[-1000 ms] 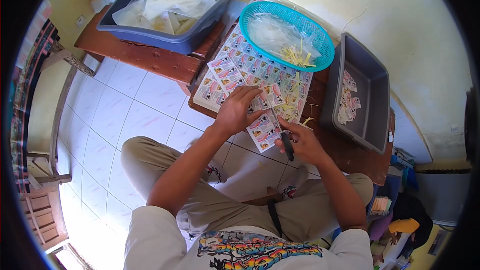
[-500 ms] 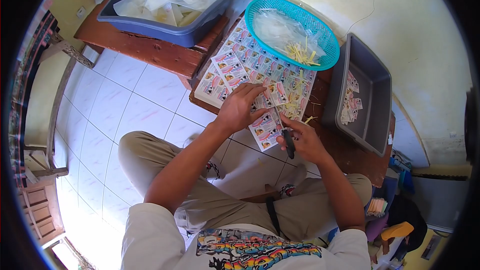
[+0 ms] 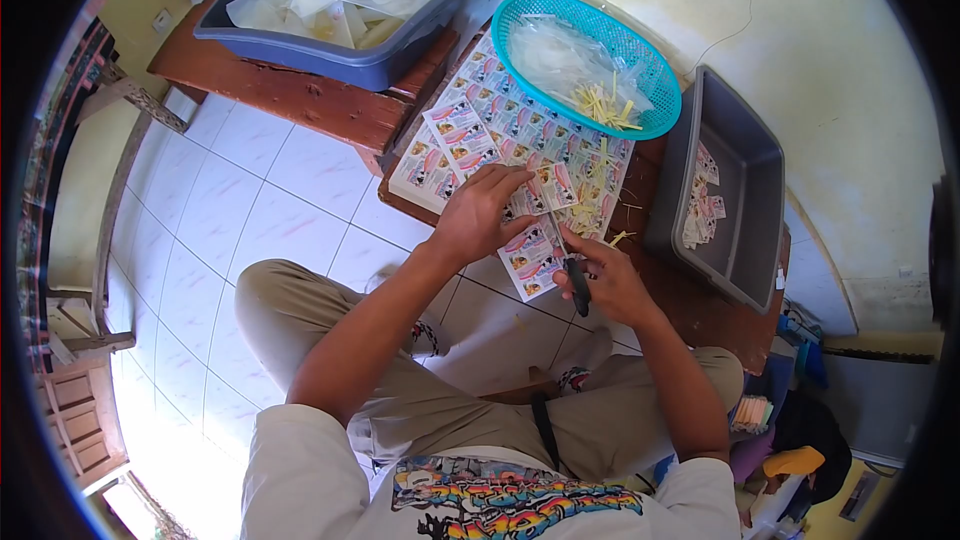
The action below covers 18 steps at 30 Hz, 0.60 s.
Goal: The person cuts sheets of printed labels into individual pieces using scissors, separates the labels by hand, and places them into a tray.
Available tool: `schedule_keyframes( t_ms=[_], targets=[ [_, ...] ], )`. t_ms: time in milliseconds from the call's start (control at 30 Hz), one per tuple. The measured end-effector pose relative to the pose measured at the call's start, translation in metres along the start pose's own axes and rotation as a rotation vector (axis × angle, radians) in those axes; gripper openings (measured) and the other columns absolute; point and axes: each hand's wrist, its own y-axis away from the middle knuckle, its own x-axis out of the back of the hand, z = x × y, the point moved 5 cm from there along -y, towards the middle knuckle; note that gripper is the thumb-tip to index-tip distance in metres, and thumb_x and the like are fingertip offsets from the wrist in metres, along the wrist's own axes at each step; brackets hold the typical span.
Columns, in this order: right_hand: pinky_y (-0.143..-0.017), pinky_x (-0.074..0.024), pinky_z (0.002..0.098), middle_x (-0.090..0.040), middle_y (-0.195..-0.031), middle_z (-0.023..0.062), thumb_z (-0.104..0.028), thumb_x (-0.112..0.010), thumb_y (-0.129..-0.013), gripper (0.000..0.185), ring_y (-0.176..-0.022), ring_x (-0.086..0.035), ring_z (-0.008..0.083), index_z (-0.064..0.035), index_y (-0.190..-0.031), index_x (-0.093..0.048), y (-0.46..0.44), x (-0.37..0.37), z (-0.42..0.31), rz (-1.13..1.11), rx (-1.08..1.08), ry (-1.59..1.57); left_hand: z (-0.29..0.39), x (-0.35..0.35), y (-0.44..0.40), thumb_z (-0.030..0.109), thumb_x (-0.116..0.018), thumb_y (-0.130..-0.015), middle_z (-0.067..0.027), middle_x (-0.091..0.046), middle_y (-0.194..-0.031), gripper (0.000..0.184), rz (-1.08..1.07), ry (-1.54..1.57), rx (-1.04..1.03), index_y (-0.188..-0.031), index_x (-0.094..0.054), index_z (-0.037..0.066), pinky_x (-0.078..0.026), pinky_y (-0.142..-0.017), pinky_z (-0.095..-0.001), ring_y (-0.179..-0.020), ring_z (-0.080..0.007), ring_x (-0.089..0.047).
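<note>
Black-handled scissors (image 3: 577,288) are in my right hand (image 3: 607,278), its fingers wrapped round the handles. Their blades point up and away, at the edge of a printed paper strip (image 3: 530,258) that hangs over the table's front edge. My left hand (image 3: 482,212) pinches the printed paper just left of the blades, with a small printed piece (image 3: 553,186) beyond its fingertips. Another printed strip (image 3: 463,138) lies behind the left hand on larger printed sheets (image 3: 424,173). Thin yellowish trimmings (image 3: 596,195) are scattered to the right of the blades.
A turquoise basket (image 3: 671,123) holds clear plastic and yellow trimmings. To its right, a grey tub (image 3: 745,155) contains small printed pieces. A blue tub (image 3: 375,71) of translucent sheets stands on the red-brown bench (image 3: 290,100). Another person (image 3: 815,450) is at the lower right.
The view has shifted slightly, so the table and baskets sit a little differently in it. Both hands keep nearly the same hold on the paper and scissors.
</note>
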Motion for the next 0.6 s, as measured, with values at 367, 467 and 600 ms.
schedule_keyframes(
  t_ms=[367,467,600],
  targets=[
    [-0.071,-0.0573,0.0266,-0.065,-0.111,0.0069,-0.019,-0.085,-0.094,0.079,-0.088,-0.065,0.0102,-0.0022,-0.161,-0.047,-0.0009,0.0005,0.0019,-0.015,0.001,0.016,-0.0002,-0.0004,0.001,0.014,-0.092,-0.078,-0.0202,-0.069,-0.127,0.069,0.001,0.028,0.04,-0.138,-0.061,0.001,-0.059,-0.092,-0.0439,-0.107,-0.0361,-0.07],
    [-0.07,-0.0571,0.0267,-0.065,-0.111,0.0064,-0.019,-0.085,-0.094,0.079,-0.089,-0.065,0.0102,-0.0023,-0.161,-0.046,-0.001,0.0,0.0026,-0.017,-0.004,-0.001,0.001,0.0005,0.0003,0.014,-0.092,-0.077,-0.0204,-0.069,-0.126,0.07,0.039,0.004,-0.011,-0.138,-0.061,0.0,-0.059,-0.091,-0.0435,-0.105,-0.0356,-0.07],
    [-0.071,-0.0575,0.0268,-0.065,-0.114,0.0067,-0.019,-0.085,-0.095,0.079,-0.091,-0.065,0.0105,-0.0029,-0.161,-0.046,-0.0018,0.0015,0.0081,-0.037,-0.03,0.006,0.0002,0.0002,0.0011,0.014,-0.092,-0.078,-0.0204,-0.069,-0.126,0.07,0.033,0.008,0.0,-0.139,-0.061,-0.001,-0.058,-0.091,-0.0431,-0.104,-0.0351,-0.07]
  ],
)
